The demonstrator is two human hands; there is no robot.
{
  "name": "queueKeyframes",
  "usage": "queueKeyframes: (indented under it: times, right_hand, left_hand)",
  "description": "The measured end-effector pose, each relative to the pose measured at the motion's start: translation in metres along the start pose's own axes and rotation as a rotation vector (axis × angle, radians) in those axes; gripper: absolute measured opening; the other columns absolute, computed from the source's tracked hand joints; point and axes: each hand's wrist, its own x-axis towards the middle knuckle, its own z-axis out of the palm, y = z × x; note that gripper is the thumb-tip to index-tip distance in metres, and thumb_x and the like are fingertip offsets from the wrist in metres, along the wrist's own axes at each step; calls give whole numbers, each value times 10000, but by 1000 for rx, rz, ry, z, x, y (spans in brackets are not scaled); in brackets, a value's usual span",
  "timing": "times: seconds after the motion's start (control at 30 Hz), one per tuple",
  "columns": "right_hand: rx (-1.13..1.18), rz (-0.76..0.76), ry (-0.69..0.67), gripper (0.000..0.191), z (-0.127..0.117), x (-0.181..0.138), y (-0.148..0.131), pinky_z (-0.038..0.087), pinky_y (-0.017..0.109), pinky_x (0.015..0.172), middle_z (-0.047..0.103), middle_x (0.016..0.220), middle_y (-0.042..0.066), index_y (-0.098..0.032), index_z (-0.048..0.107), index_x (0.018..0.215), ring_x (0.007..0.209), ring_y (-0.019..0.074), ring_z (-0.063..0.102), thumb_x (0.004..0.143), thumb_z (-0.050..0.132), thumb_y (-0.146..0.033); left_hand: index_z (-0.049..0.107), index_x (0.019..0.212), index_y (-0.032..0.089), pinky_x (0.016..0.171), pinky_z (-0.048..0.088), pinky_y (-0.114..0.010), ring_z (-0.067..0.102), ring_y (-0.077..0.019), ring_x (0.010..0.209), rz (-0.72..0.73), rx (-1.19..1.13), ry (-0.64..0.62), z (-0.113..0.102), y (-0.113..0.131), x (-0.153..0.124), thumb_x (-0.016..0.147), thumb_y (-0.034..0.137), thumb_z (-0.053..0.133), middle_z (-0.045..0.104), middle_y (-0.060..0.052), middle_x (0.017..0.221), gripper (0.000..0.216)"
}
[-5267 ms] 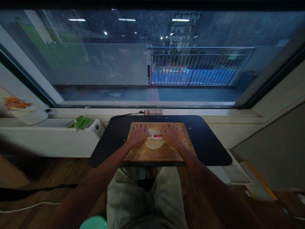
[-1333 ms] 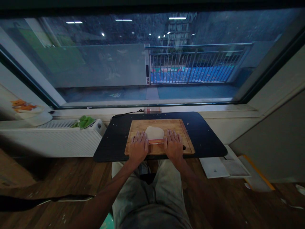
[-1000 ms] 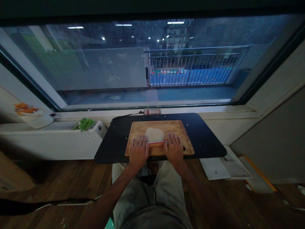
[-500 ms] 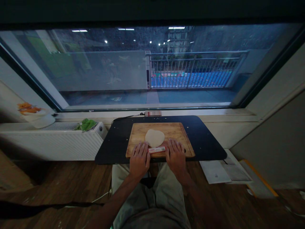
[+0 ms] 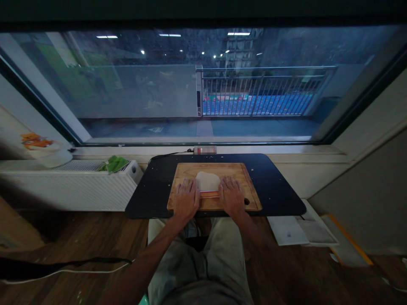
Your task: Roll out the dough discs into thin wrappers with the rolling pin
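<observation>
A flattened piece of dough (image 5: 207, 181) lies on a wooden cutting board (image 5: 187, 169). A rolling pin (image 5: 209, 195) lies crosswise at its near edge, a thin red and white strip showing along the pin's far side. Its ends are hidden beneath my hands. Over the left end rests my left hand (image 5: 186, 199), palm down with fingers stretched forward. My right hand (image 5: 232, 195) lies across the right end the same way, its fingers stretched out flat and not wrapped round the pin.
The board rests on a black table (image 5: 276, 192) dotted with small crumbs. A power strip (image 5: 205, 150) is on the sill behind it. To the left, a green cloth (image 5: 115, 164) and a white container (image 5: 51, 156) sit on a radiator (image 5: 70, 186).
Both hands have moved slightly forward with the rolling pin, onto the dough's near edge. The pin has turned, so its printed white label has mostly rolled out of sight.
</observation>
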Motion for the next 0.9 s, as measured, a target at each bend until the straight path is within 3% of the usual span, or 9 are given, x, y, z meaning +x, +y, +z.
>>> queueKeyframes:
  times: [0.5,0.7,0.9]
  right_hand:
    - [-23,33,-79,525,3,51,1,411,501,1229,708,1548,183,-150,749,1457,1460,361,590,1173,392,-410]
    - [-29,25,-145,525,3,89,5,442,479,1152,762,1406,188,-170,759,1395,1342,340,636,1201,354,-443]
    - [-67,32,-268,481,-2,124,5,484,455,1036,724,1392,190,-207,689,1482,1293,336,612,1210,317,-346]
  left_hand:
    - [556,1644,154,1287,412,-536,507,-356,1596,-14,64,-126,-3,-11,62,1124,289,420,628,-166,1651,555]
    - [537,1650,122,1276,414,-510,521,-355,1570,-54,60,-157,6,-16,96,1118,289,431,635,-192,1627,568]
    - [655,1515,127,1230,458,-481,602,-337,1443,-127,-39,-189,14,-30,136,1081,294,480,712,-180,1512,497]
